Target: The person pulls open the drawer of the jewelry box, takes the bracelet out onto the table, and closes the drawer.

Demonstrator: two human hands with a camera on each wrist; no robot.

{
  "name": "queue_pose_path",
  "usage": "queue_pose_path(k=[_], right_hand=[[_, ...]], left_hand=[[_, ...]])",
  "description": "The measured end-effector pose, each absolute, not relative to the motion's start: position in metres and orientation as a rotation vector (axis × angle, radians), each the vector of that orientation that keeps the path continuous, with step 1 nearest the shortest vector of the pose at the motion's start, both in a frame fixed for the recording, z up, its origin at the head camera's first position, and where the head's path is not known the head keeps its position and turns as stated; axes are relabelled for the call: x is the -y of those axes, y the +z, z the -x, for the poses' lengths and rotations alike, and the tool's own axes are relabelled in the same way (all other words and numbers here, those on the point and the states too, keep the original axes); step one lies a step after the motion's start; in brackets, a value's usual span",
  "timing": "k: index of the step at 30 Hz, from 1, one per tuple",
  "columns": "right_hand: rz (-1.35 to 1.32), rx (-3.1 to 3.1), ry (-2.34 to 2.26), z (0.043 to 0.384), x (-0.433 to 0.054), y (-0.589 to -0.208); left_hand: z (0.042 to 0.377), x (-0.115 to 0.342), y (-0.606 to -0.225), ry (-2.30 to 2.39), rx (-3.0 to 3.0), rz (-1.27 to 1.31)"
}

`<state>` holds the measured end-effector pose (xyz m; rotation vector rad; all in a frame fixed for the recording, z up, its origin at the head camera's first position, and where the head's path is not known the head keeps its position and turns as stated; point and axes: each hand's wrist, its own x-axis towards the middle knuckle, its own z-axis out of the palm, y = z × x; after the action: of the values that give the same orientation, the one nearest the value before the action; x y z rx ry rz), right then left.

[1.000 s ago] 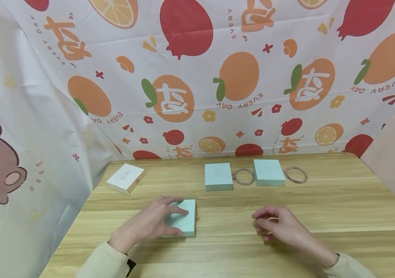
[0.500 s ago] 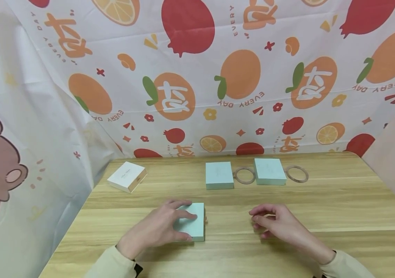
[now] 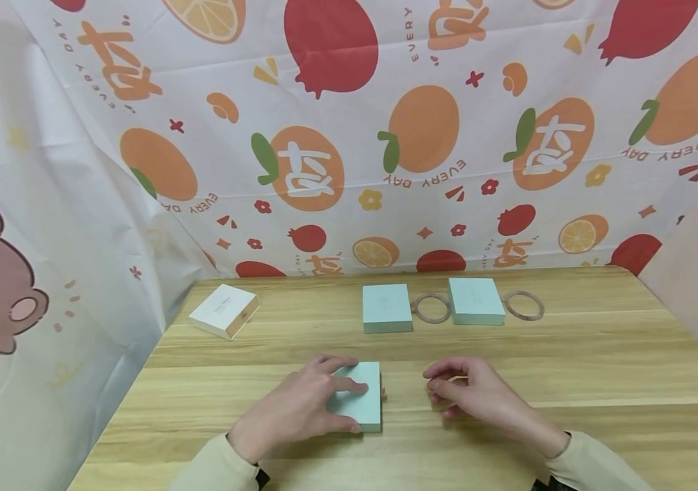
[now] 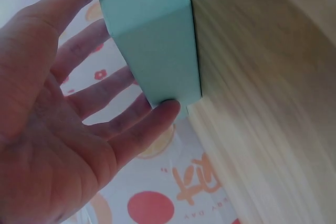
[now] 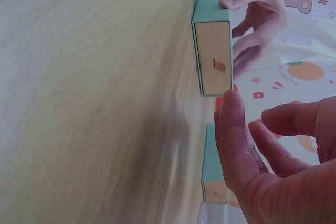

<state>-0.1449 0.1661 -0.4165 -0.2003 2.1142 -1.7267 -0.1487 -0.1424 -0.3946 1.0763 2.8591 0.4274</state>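
Observation:
Lying flat near the front middle of the table is a mint-green drawer box [image 3: 366,409], its beige drawer end with a small ribbon tab [image 5: 219,65] facing right. My left hand [image 3: 307,406] grips it from the left, thumb on the near side and a finger at the far side, other fingers over the top. In the left wrist view the thumb and a finger span opposite sides of the box [image 4: 157,51]. Just right of the ribbon tab, my right hand [image 3: 470,394] hovers with loosely bent fingers and nothing between them.
Two more mint boxes, one left [image 3: 387,308] and one right [image 3: 476,301], stand toward the back, each with a brownish ring beside it: a left ring [image 3: 417,318] and a right ring [image 3: 543,308]. A white box [image 3: 224,310] lies at back left. Fruit-printed cloth [image 3: 349,170] hangs behind the table [image 3: 600,368].
My left hand has slid the mint drawer box to the right across the table. My right hand has shifted slightly left, so the gap between it and the box has narrowed.

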Motion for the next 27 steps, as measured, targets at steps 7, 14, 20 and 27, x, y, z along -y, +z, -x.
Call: queue_pose_path(k=[7,14,20,27], right_hand=[[0.236,-2.109,-1.704,0.144,-0.157,-0.420],[0.254,-2.121,-1.701,0.142,-0.154,-0.421],[0.219,-2.134,-1.675,0.141,-0.151,-0.422],[0.222,-2.143,-1.651,0.143,-0.145,-0.425]], left_hand=[[0.147,0.133,-0.395,0.403,-2.864,-1.083],[0.146,0.127,-0.397,0.412,-2.866,-1.097],[0.145,0.122,-0.398,0.445,-2.843,-1.114],[0.143,0.126,-0.393,0.411,-2.829,-1.098]])
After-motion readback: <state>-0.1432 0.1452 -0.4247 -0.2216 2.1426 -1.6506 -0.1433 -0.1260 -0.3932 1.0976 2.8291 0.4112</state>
